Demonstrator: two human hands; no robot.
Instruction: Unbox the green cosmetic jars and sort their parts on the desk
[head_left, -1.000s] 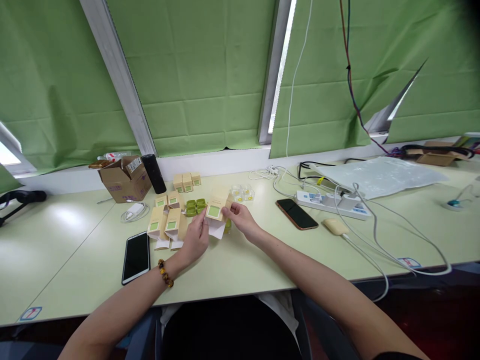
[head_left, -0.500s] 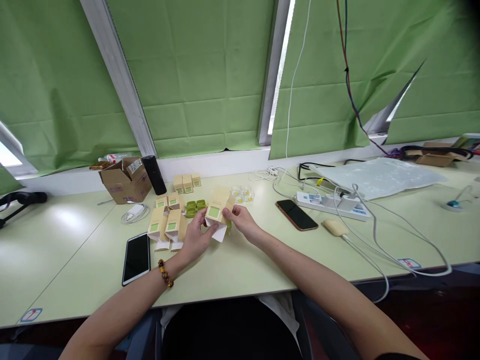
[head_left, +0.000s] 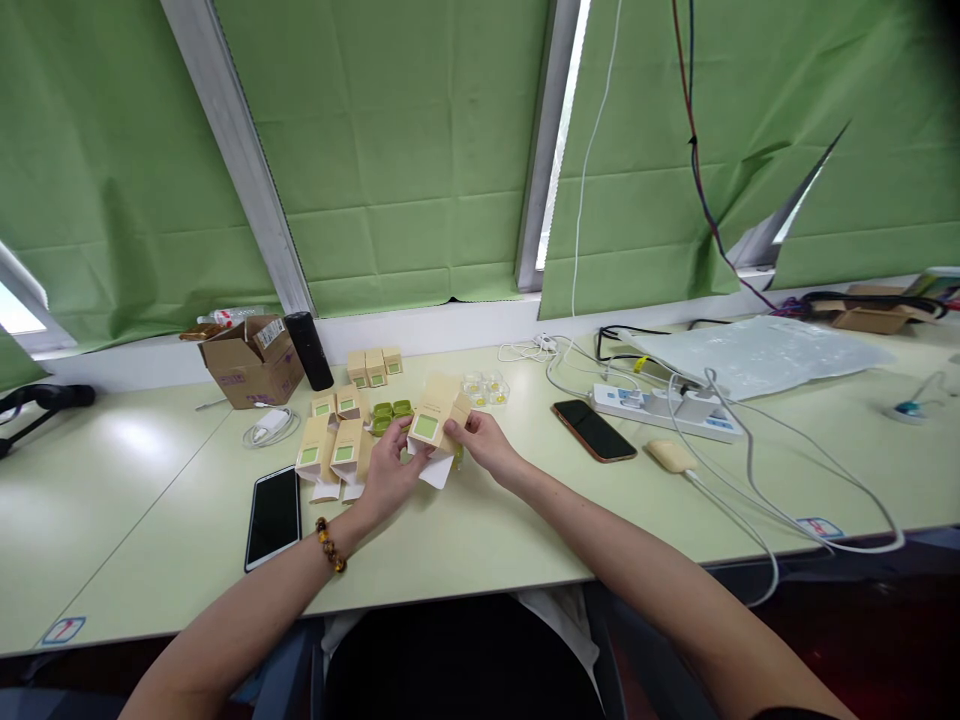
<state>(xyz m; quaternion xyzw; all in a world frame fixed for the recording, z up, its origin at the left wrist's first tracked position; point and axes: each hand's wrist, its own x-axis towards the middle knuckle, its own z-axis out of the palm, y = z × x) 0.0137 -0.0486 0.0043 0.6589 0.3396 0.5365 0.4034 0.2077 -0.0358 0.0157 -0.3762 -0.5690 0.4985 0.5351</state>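
Between my two hands is a small cream paper box with a green square window; its white-lined flap hangs open toward me. My left hand grips its left and lower side. My right hand pinches its right edge. Left of my hands, several similar cream boxes stand with white flaps folded out. Behind my left hand sits a green tray of small compartments. A clear tray with yellow bits lies behind my right hand. Something green beneath the held box is mostly hidden.
Small closed boxes stand farther back. A brown carton and a black cylinder are at the left rear. One phone lies left, another phone right, beside a power strip with trailing cables and a cream mouse-like object.
The held box has tilted slightly, and its white flap has shifted a little to the left and down. Both hands keep their hold on it, almost in place.
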